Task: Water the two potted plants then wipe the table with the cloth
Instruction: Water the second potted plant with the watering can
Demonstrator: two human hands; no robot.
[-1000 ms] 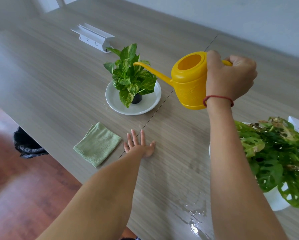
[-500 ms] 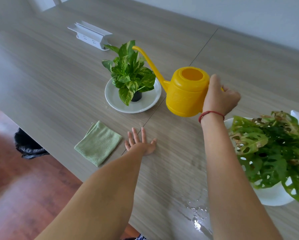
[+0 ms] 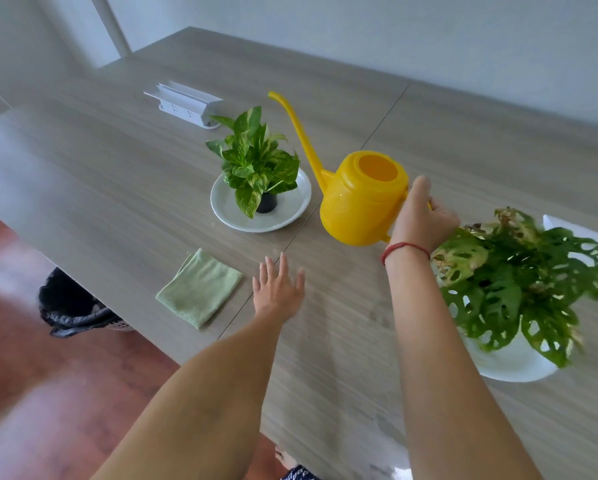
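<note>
At frame centre your right hand [image 3: 424, 216] grips the upright yellow watering can [image 3: 361, 197], left hand [image 3: 278, 289] spread flat; watering looks finished, so next comes the green cloth [image 3: 199, 287].

I'm counting two plants: one [image 3: 256, 161] ahead of my left hand [image 3: 278, 289], one [image 3: 519, 282] beside my right hand [image 3: 424, 220]. I'm seeing two plates [image 3: 228, 209] [image 3: 519, 368], one can [image 3: 360, 202], one cloth [image 3: 199, 287], one power strip [image 3: 183, 103], one bin [image 3: 72, 306].
</note>
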